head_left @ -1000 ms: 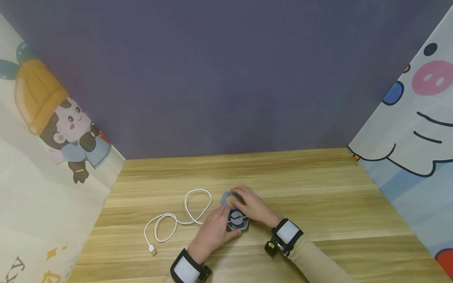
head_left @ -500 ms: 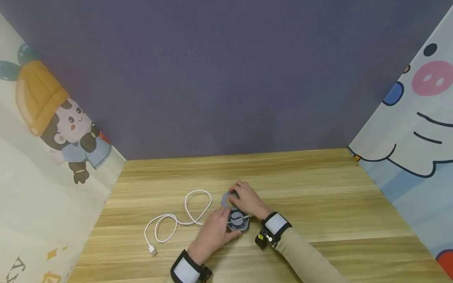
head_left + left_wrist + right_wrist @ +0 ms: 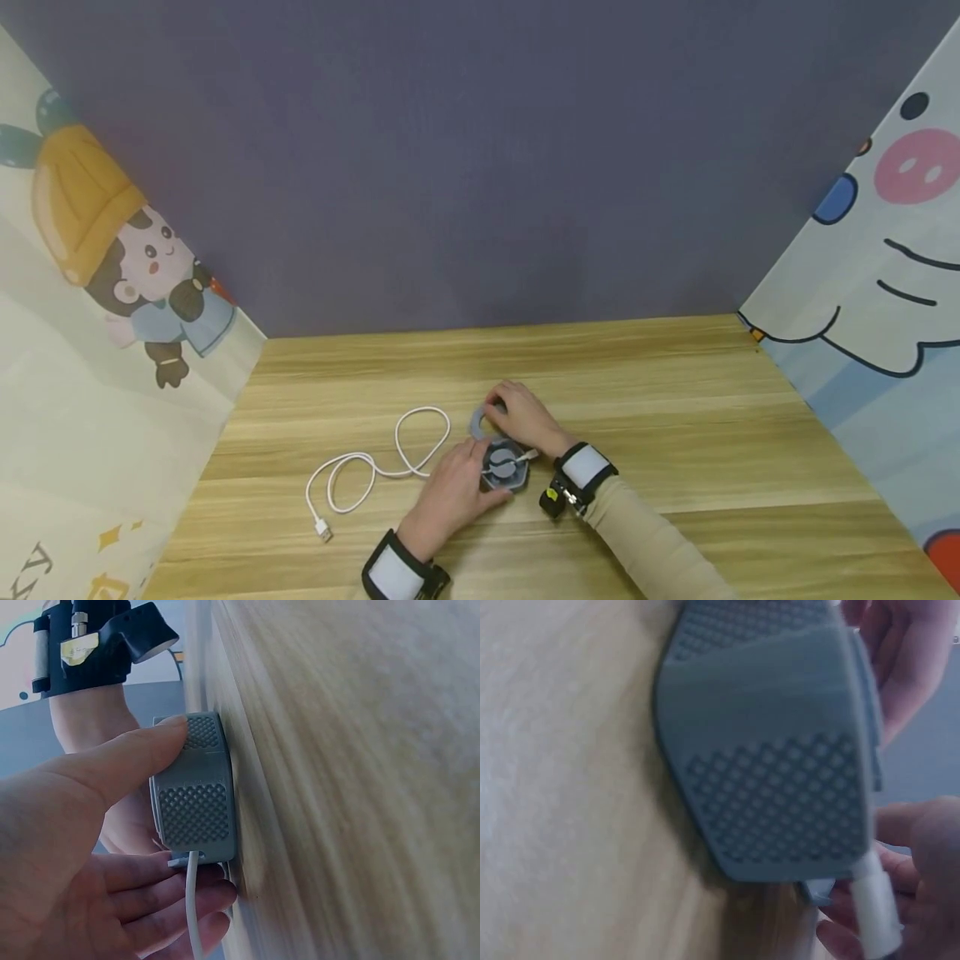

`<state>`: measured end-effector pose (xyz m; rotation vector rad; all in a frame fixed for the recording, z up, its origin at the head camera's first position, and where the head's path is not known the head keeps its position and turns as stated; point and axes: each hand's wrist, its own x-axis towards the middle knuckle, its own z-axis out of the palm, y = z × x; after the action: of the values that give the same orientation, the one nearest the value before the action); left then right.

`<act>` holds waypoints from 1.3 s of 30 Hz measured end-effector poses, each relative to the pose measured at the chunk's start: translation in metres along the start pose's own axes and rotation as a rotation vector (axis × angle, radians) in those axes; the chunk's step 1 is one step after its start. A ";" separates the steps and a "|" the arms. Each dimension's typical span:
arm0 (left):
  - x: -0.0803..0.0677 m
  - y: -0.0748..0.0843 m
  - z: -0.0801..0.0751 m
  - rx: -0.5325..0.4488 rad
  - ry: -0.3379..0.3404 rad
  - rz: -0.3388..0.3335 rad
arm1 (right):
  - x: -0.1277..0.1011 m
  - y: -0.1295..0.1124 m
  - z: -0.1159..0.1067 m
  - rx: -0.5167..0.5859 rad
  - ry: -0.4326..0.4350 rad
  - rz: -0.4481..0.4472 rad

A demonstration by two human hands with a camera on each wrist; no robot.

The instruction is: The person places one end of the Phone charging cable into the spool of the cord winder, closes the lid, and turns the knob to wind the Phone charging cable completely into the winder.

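A grey hexagonal cable winder (image 3: 504, 467) lies on the wooden table, its sides covered in a bumpy texture in the left wrist view. A white USB cable (image 3: 422, 473) passes into it, and the other connector (image 3: 531, 455) sticks out on the right. My left hand (image 3: 452, 487) holds the winder, with the thumb (image 3: 154, 750) on its near side and the fingers at its left side. Beyond the winder is a grey ring-shaped part (image 3: 477, 425). My right hand (image 3: 523, 419) pinches this ring at its right edge; the fingertips partly hide it.
Cable loops lie to the left on the wooden table (image 3: 675, 417), ending in a USB-A plug (image 3: 323, 530). A dark blue-grey panel (image 3: 480, 167) rises behind the table. Printed panels with cartoon figures flank both sides.
My right hand has moved slightly left and away from me, off the connector side, and its fingers now lie closer round the ring. My left hand and the winder stay in place.
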<state>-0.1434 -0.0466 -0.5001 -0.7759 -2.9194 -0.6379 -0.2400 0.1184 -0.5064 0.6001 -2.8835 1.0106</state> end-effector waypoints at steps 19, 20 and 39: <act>-0.001 -0.002 0.004 -0.008 0.011 -0.031 | -0.021 -0.011 -0.027 0.142 0.076 -0.170; -0.001 -0.002 0.004 -0.011 0.013 -0.032 | -0.023 -0.012 -0.029 0.144 0.071 -0.178; -0.001 -0.010 0.009 -0.114 0.046 -0.073 | -0.048 -0.015 -0.038 0.162 0.041 -0.232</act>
<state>-0.1469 -0.0507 -0.5124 -0.6575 -2.9028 -0.8241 -0.1941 0.1469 -0.4747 0.8880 -2.6347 1.2092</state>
